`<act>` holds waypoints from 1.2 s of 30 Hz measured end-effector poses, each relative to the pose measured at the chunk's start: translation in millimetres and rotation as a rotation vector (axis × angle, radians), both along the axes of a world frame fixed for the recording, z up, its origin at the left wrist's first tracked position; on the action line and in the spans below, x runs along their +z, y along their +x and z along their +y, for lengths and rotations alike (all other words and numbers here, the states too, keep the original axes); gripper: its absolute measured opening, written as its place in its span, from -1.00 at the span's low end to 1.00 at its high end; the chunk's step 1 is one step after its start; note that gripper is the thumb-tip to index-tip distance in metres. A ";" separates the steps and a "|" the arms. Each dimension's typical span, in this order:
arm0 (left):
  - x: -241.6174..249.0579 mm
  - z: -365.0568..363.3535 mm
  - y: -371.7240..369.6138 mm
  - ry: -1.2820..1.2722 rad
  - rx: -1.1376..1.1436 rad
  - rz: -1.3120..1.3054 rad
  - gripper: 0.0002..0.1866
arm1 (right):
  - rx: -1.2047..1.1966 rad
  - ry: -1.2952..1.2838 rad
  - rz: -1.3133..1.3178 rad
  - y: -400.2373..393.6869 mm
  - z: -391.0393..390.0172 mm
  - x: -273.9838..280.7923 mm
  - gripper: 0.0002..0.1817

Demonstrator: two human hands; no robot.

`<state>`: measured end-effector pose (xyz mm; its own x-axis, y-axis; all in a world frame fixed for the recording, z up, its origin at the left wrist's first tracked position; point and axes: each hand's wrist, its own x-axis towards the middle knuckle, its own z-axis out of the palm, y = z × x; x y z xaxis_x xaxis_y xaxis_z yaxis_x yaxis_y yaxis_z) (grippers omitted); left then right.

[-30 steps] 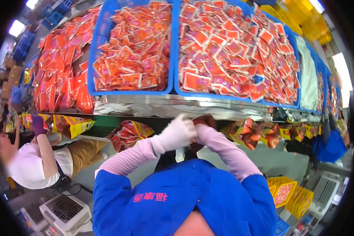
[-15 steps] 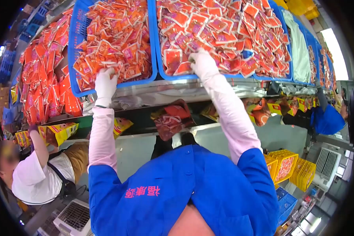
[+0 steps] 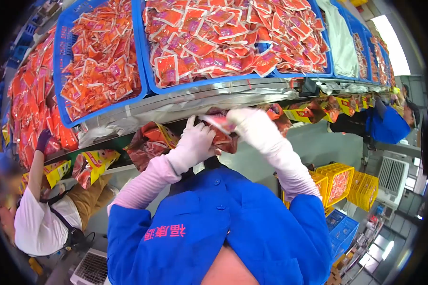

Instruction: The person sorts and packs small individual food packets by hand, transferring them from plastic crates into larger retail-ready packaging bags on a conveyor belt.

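My left hand (image 3: 194, 143), in a white glove, is over the belt with its fingers bent and one finger pointing up. It touches the side of an upright red-brown pouch (image 3: 225, 144); what its fingers hold, if anything, is hidden. Above the pouch, my right hand (image 3: 253, 124), also gloved and slightly blurred, is closed on the end of a red sachet (image 3: 217, 124) with a white edge. That sachet slants over the pouch's mouth. Another open red-brown pouch (image 3: 150, 145) stands to the left of my left hand.
Blue crates (image 3: 145, 71) full of red sachets stand behind the belt (image 3: 123, 167). Yellow-and-red pouches (image 3: 97, 164) line it on both sides. One co-worker (image 3: 45, 213) stands at left, another (image 3: 387, 124) at far right. Yellow crates (image 3: 340, 185) stand at lower right.
Both hands have come back from the sachet crates to a pouch on the belt, and nearer each other. A red sachet now shows in my right hand. The view has shifted right, and pouches have moved.
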<state>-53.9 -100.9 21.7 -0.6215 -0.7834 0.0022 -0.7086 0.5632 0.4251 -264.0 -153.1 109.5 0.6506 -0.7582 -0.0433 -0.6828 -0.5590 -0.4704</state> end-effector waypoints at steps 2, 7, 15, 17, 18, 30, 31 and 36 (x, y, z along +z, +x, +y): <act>4.0 11.6 20.7 -0.095 -0.100 0.013 -0.63 | 0.221 0.040 0.270 15.6 14.8 -21.2 -0.82; -6.8 30.7 16.2 -0.223 -0.073 -0.053 -0.94 | 0.317 0.440 0.486 79.3 9.3 -191.0 -0.76; 32.5 8.8 102.3 -0.276 0.239 0.177 -0.84 | 0.402 0.488 0.197 106.6 -45.2 -43.3 -0.75; 42.4 -27.6 155.2 -0.365 0.556 0.195 -0.89 | 0.209 0.264 -0.046 125.9 -90.8 -41.3 -0.71; 33.1 -50.3 185.1 -0.366 0.670 0.187 -0.89 | 0.007 0.191 -0.097 138.9 -114.0 -51.9 -0.68; -30.7 -116.2 281.1 -0.073 0.838 -0.108 -0.66 | -0.237 0.145 -0.065 168.6 -162.2 -97.4 -0.62; -20.8 -101.5 279.6 -0.123 0.795 0.108 -0.67 | -0.268 0.231 -0.513 147.3 -157.0 -109.2 -0.73; 76.9 -16.4 150.2 0.320 0.479 0.730 -0.65 | -0.266 0.555 -0.821 59.9 -80.1 5.8 -0.46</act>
